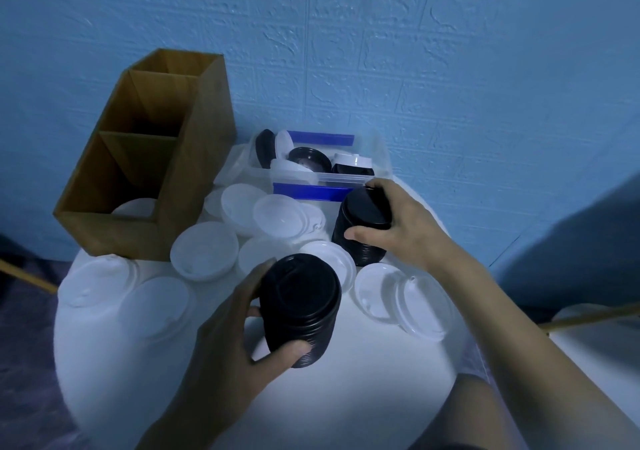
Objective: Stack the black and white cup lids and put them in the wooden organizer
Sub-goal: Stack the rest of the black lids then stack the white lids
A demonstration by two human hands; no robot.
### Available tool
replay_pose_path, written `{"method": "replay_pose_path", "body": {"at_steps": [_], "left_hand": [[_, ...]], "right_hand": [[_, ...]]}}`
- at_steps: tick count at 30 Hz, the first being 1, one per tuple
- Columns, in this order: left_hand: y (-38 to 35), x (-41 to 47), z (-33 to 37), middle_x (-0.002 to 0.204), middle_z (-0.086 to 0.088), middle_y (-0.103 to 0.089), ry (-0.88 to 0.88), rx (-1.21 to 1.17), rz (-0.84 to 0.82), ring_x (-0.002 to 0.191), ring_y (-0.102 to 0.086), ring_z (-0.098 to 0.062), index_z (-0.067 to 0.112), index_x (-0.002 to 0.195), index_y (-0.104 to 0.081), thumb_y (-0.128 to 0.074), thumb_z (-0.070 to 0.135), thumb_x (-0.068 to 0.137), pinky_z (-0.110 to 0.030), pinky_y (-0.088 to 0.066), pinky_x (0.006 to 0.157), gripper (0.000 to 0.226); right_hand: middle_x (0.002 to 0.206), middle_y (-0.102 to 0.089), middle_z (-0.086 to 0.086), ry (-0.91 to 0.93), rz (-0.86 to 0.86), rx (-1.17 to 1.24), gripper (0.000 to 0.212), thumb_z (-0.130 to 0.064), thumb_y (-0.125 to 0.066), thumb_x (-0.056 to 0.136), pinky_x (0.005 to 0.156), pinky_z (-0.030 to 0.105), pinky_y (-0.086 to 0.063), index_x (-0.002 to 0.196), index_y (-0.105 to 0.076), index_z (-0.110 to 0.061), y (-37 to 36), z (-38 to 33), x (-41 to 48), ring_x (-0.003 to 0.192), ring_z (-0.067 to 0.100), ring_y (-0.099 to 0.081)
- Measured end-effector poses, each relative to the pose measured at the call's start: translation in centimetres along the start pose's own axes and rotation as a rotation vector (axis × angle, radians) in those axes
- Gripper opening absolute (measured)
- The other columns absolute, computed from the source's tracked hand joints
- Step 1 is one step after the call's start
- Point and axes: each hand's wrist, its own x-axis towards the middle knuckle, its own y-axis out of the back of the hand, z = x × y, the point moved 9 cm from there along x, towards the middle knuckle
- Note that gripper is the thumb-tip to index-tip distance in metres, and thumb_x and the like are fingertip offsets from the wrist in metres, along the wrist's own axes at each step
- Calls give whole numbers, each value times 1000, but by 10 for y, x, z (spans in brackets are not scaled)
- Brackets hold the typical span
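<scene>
1. Head view, edges: the round white desk (363, 397) curves away on both sides. The bare stretch lies in its near middle, in front of the person.
2. The wooden organizer (194, 186) stands at the desk's left rear edge, its compartments open at the top. A white lid (135, 207) lies in the nearest one.
3. A clear bin (339, 176) with blue clips sits at the back by the blue wall (450, 68), holding mixed black and white lids.
4. Loose white lids (204, 250) crowd the middle, between organizer and hands. Some lie close to the left edge, and a pair (398, 297) lies close to the right edge.
5. The left hand (225, 338) grips the near black lid stack (299, 297), thumb on the lower end and fingers curled round the far side. The stack is tilted over the bare patch; whether it touches the desk is unclear.
6. The right hand (405, 221) grips the far black lid stack (360, 231) from the right, thumb on its front and fingers over the top. This stack is just in front of the bin.
</scene>
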Motion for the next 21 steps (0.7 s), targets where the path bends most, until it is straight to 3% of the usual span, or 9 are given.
{"method": "replay_pose_path", "body": {"at_steps": [3, 6, 10, 13, 17, 19, 21], "left_hand": [[0, 3, -3, 129, 41, -54, 20, 6, -17, 111, -56, 17, 67, 139, -28, -72, 56, 59, 0, -42, 84, 92], [-2, 3, -7, 130, 39, -54, 31, -7, -45, 113, -57, 15, 65, 140, -29, -73, 54, 60, -6, -44, 86, 92], [-4, 3, -8, 131, 40, -53, 38, -25, -52, 116, -56, 14, 62, 142, -30, -72, 52, 61, -7, -46, 88, 92], [-6, 5, -9, 131, 42, -53, 39, -52, -77, 117, -54, 17, 61, 144, -27, -72, 52, 63, -13, -47, 91, 93], [-8, 13, -7, 130, 53, -45, 9, -51, -130, 119, -45, 26, 73, 141, -19, -72, 52, 60, 0, -42, 86, 99], [-4, 18, -16, 133, 53, -42, 36, -103, -178, 124, -43, 25, 74, 141, -17, -76, 57, 55, -11, -41, 92, 106], [2, 31, -21, 146, 37, -45, 3, -168, -211, 133, -48, 9, 59, 152, -20, -76, 76, 58, -27, -47, 98, 111]], "right_hand": [[137, -52, -17, -6, -32, 2, 98, -75, -75, 60, 104, 29, -43, 144, -42, -37, 1, 2, 2, 124, 6, -52], [150, -42, -14, -7, -44, 22, 106, -83, -67, 62, 115, 32, -36, 152, -35, -37, 5, 2, 1, 136, 5, -43], [145, -46, -19, -2, -16, 63, 93, -72, -72, 73, 109, 24, -34, 152, -36, -38, 14, 1, 0, 131, 1, -45], [138, -50, -20, 3, -10, 3, 89, -72, -68, 71, 108, 26, -36, 148, -42, -36, 18, -1, 2, 127, 3, -48], [134, -56, -21, -2, -54, 84, 76, -61, -78, 75, 106, 23, -39, 142, -49, -42, 12, 3, 2, 123, 0, -52], [134, -57, -22, -7, -99, 169, 69, -44, -83, 80, 101, 15, -40, 141, -51, -41, 9, 5, 1, 122, -7, -53], [133, -59, -22, -5, -139, 202, 70, -36, -83, 81, 92, 3, -39, 143, -50, -39, 7, 5, 3, 117, -14, -53]]}}
